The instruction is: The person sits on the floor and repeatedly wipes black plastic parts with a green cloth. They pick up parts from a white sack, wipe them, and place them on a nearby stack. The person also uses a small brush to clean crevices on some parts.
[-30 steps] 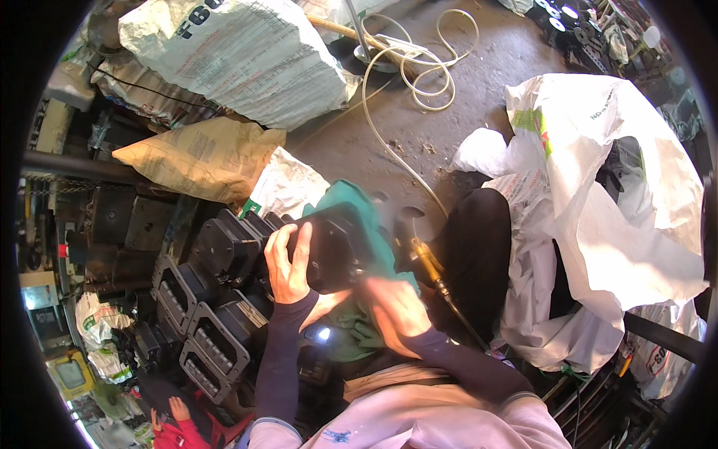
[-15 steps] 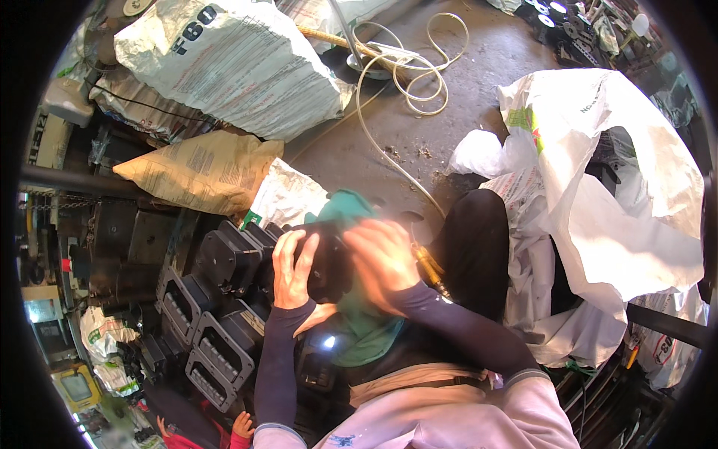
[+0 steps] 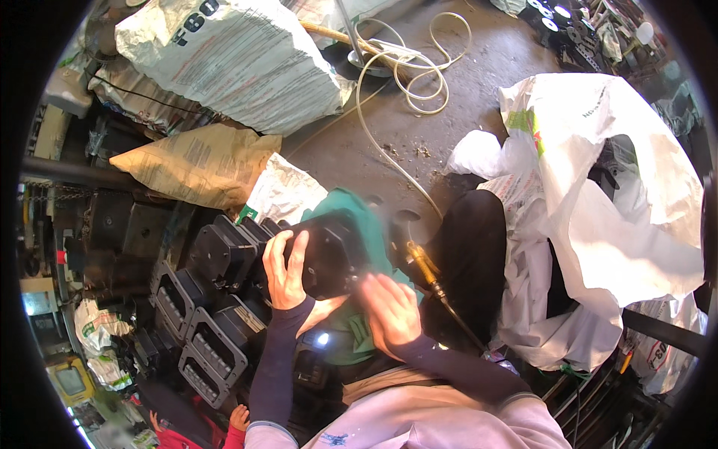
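Observation:
A black plastic housing [image 3: 325, 254] lies tilted on a green cloth [image 3: 374, 243] over my lap. My left hand [image 3: 286, 273] grips its left edge, fingers bent over the rim and thumb hidden beneath. Just off the housing's lower right corner, my right hand [image 3: 393, 310] has its fingers stretched out and slightly blurred, with nothing visible in them. Whether its fingertips touch the housing I cannot tell. Right of the cloth is a yellow-handled tool [image 3: 422, 260] with a thin dark line running from it.
Several black housings [image 3: 217, 251] and grey-framed parts [image 3: 213, 355] are stacked at my left. White sacks [image 3: 232, 67] and a brown paper sack [image 3: 202, 161] stand beyond them. A large open white bag [image 3: 598, 224] is at my right. A pale hose [image 3: 426, 93] coils on the floor. Another person's red sleeve [image 3: 238, 436] shows at lower left.
My right hand has moved down and toward me, off the housing's upper right part, uncovering its black face. My left hand keeps its grip, and the housing's face shows more fully.

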Tool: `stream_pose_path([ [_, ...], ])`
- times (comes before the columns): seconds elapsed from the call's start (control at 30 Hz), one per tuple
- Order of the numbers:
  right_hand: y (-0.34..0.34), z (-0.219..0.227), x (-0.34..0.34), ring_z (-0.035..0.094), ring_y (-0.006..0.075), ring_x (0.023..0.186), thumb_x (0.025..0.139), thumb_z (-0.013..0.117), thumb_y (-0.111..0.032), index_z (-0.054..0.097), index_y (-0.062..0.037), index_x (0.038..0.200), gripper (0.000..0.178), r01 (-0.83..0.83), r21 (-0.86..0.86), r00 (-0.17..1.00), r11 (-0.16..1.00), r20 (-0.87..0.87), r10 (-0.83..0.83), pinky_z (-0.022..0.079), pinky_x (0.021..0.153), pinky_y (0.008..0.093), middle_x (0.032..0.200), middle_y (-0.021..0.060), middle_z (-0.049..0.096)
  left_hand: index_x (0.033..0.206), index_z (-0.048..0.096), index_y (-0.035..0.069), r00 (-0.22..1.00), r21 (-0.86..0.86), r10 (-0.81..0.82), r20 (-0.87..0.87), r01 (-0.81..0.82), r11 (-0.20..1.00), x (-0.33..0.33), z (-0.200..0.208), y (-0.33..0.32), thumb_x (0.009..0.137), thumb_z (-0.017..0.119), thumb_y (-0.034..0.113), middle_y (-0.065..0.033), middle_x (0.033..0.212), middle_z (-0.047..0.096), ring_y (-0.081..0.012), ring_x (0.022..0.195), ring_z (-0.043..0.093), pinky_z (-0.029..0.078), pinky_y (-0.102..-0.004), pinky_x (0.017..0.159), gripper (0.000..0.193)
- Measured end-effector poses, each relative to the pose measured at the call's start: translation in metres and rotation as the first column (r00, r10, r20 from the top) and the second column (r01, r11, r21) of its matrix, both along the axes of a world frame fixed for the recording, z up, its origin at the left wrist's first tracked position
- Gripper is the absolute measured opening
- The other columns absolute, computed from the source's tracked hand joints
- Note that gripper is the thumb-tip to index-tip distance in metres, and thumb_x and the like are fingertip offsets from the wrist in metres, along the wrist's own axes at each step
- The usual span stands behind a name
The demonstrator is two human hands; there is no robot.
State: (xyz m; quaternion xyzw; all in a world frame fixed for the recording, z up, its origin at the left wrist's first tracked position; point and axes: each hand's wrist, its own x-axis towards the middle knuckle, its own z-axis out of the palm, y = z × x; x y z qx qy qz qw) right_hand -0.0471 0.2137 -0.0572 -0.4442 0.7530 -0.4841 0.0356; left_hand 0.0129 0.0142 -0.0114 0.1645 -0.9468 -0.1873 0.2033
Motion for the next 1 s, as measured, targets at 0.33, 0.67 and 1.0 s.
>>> stream_pose_path([
  [0.33, -0.026, 0.041, -0.074, 0.067, 0.0331, 0.107, 0.091, 0.061, 0.005, 0.062, -0.002, 0.126, 0.036, 0.211, -0.223, 0.917, 0.952, 0.381, -0.114, 0.052, 0.093, 0.0391, 0.115, 0.0196, 0.068, 0.159, 0.023, 0.009, 0.862, 0.002, 0.335, 0.38, -0.363, 0.932, -0.015, 0.022, 0.025, 0.071, 0.083, 0.051, -0.0229, 0.133, 0.046, -0.0418, 0.124, 0.048, 0.044, -0.0509, 0.102, 0.115],
  [0.67, -0.049, -0.017, -0.051, 0.049, 0.0477, 0.133, 0.094, 0.063, -0.008, 0.046, -0.0059, 0.148, 0.057, 0.131, 0.017, 0.961, 0.991, 0.245, -0.131, 0.04, 0.111, 0.0503, 0.151, 0.0306, 0.041, 0.16, 0.026, 0.016, 0.944, 0.106, 0.221, 0.244, -0.252, 0.962, -0.018, 0.016, 0.011, 0.08, 0.072, 0.067, -0.0187, 0.117, 0.061, -0.0397, 0.108, 0.061, 0.05, -0.0486, 0.092, 0.105],
  [1.0, 0.005, -0.004, -0.002, 0.064, 0.0358, 0.104, 0.076, 0.087, -0.017, 0.05, -0.0033, 0.137, 0.073, 0.218, 0.068, 0.961, 0.974, 0.162, -0.226, 0.05, 0.089, 0.046, 0.108, 0.0141, 0.067, 0.158, 0.032, 0.015, 0.946, 0.243, 0.276, 0.172, -0.312, 0.918, -0.019, 0.007, 0.013, 0.083, 0.068, 0.069, -0.0209, 0.129, 0.059, -0.0377, 0.123, 0.057, 0.047, -0.0461, 0.101, 0.099],
])
